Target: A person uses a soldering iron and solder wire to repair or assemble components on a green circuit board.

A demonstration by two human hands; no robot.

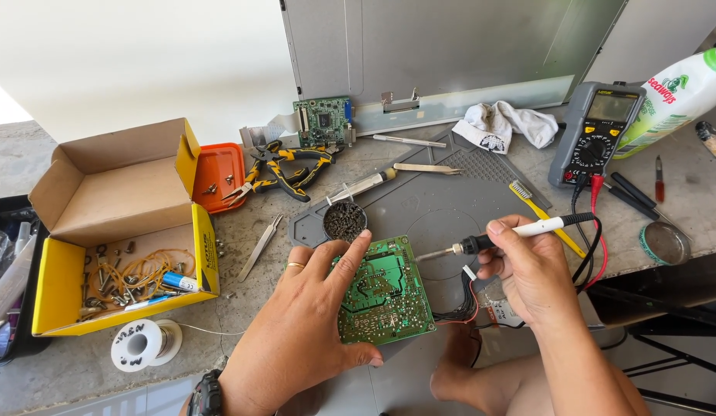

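Observation:
My left hand (300,327) rests flat on a green circuit board (385,296), fingers spread over its left side, a ring on one finger and a watch at the wrist. The board lies on a grey work mat (443,204). My right hand (527,270) grips a soldering iron (496,237) like a pen, with its metal tip pointing left, just above the board's upper right corner. Black and red wires (460,310) run from the board's right edge.
A tin of brass tip-cleaner wool (344,221) sits above the board. A yellow cardboard box (115,231) of small parts, a solder spool (141,344), tweezers (259,246), pliers (289,171), an orange tray (221,176), a multimeter (597,132), a white rag (504,123) and a bottle (677,96) surround the mat.

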